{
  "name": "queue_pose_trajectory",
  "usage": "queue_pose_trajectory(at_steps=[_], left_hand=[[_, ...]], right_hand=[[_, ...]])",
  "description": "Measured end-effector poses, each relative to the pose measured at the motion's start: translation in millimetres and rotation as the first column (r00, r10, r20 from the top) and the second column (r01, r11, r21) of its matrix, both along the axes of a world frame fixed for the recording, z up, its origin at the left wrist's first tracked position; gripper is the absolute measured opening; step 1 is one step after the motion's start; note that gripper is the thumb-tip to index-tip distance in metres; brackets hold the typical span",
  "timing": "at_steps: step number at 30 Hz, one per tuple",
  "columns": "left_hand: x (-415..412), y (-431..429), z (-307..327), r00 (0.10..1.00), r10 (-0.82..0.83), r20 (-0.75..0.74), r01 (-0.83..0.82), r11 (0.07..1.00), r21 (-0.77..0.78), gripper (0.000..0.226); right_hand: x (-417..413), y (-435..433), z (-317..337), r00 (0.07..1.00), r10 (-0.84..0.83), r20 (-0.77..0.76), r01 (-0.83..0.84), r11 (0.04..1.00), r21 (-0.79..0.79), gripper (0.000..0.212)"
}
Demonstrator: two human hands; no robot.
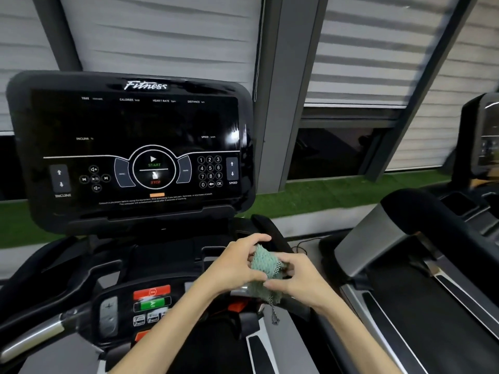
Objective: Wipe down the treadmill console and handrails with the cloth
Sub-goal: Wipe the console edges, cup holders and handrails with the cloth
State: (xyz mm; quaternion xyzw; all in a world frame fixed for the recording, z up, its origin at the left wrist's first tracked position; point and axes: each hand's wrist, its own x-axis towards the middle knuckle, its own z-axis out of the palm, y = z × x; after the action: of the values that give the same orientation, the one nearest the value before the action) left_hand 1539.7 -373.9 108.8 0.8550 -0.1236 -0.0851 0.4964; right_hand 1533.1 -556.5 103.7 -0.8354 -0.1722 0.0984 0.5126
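The left hand point(237, 268) and right hand point(299, 279) are drawn together below the console point(135, 147) and toward its right edge. Both are clamped on the cloth point(260, 265) bunched between them. The left fingers curl over its top and the right fingers pinch its lower side. The cloth is pale green with a coarse, knitted-looking weave, crumpled into a wad, and a black-and-white checked strip hangs from its underside. Just below the console and left of the hands is a button panel point(152, 298) with a red and a green key. A black handrail point(270, 230) rises just beyond the cloth, below the console's lower right corner. Right of the console stands a second treadmill point(378, 238).
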Motion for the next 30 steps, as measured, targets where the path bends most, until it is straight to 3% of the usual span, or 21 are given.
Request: queue_pose_trajectory(at_steps=[2,5,7,9,12,15,18,22,26,28,30], left_hand=[[-1,1,-2,0.999,0.025,0.036,-0.030,0.988,0.148,0.068],[-2,6,-6,0.985,0.054,0.164,-0.085,0.978,0.192,0.027],[-2,9,-10,0.987,0.077,0.144,-0.093,0.990,0.107,0.016],[-4,9,-12,0.995,0.099,0.015,-0.098,0.993,-0.069,0.012],[-9,3,-12,0.994,0.111,-0.010,-0.111,0.968,-0.224,0.014],[-14,1,-14,0.990,0.125,0.067,-0.103,0.958,-0.268,0.019],[-19,6,-20,0.997,0.019,0.073,0.003,0.959,-0.283,0.032],[-29,9,-35,0.992,-0.005,0.128,0.035,0.971,-0.235,0.033],[-34,9,-51,0.983,-0.013,0.181,0.042,0.987,-0.156,0.039],[-37,10,-57,0.981,-0.045,0.187,0.060,0.995,-0.079,0.044],[-40,10,-60,0.977,-0.118,0.175,0.114,0.993,0.030,0.048]], right_hand=[[3,3,-9,0.992,-0.076,0.101,0.085,0.993,-0.088,0.031],[3,4,-16,0.975,-0.167,0.147,0.178,0.982,-0.066,0.025],[2,1,-16,0.993,-0.116,0.022,0.112,0.984,0.139,0.021],[-1,-1,-16,0.983,-0.010,-0.181,0.080,0.920,0.385,0.026],[-6,-2,-27,0.924,0.085,-0.372,0.123,0.856,0.502,0.047],[-13,1,-35,0.901,0.047,-0.431,0.143,0.905,0.400,0.033],[-16,2,-37,0.888,0.008,-0.461,0.221,0.870,0.442,0.022],[-16,1,-41,0.839,0.004,-0.544,0.351,0.759,0.548,0.028],[-27,0,-46,0.695,0.224,-0.683,0.516,0.505,0.691,0.041],[-35,-2,-53,0.713,0.241,-0.659,0.482,0.514,0.709,0.039],[-41,-3,-63,0.765,0.186,-0.616,0.398,0.615,0.680,0.035]])
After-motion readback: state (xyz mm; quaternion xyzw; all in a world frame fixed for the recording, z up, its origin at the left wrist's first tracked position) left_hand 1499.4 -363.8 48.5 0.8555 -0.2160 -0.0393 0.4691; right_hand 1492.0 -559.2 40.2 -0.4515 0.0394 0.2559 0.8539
